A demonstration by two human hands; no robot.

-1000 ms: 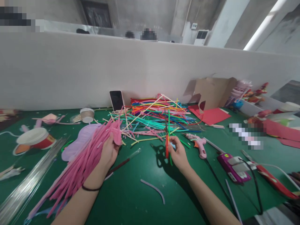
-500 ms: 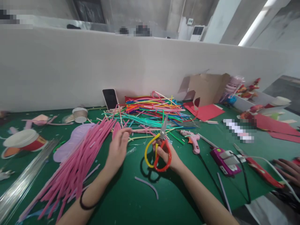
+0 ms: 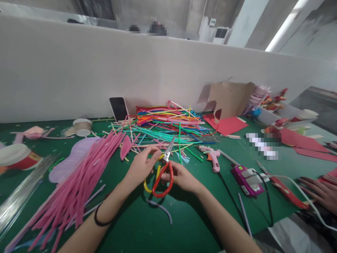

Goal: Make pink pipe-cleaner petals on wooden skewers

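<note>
- Left hand [image 3: 142, 165] has come off the pink pipe cleaners [image 3: 79, 182] it was fanning a second ago and crossed to the middle
- Its fingers are now curled in narrow, thumb and fingertips pinching the scissors [image 3: 163, 172] just by the pivot, above the yellow loop
- Right hand [image 3: 181, 177] is on the other side, fingers bent round the red loop; it had the scissors alone half a second ago, now both hands share them
- The scissors sit low over the green mat [image 3: 184, 225], a little further left than before, blades together and pointing up and away toward the coloured stick pile [image 3: 168, 126]
- The pink pipe cleaners lie loose on the mat to the left, no hand on them now, their far ends spread out near the pile
- A short purple strip [image 3: 160, 207] lies on the mat just under the handles, in the same spot as before
- The glue gun [image 3: 213, 158] rests to the right of the hands, well clear of them, and the phone [image 3: 119, 108] leans on the white wall behind the pile
- At the far right another person's hand [image 3: 318, 191] lies flat on the table edge, further into view than half a second ago
</note>
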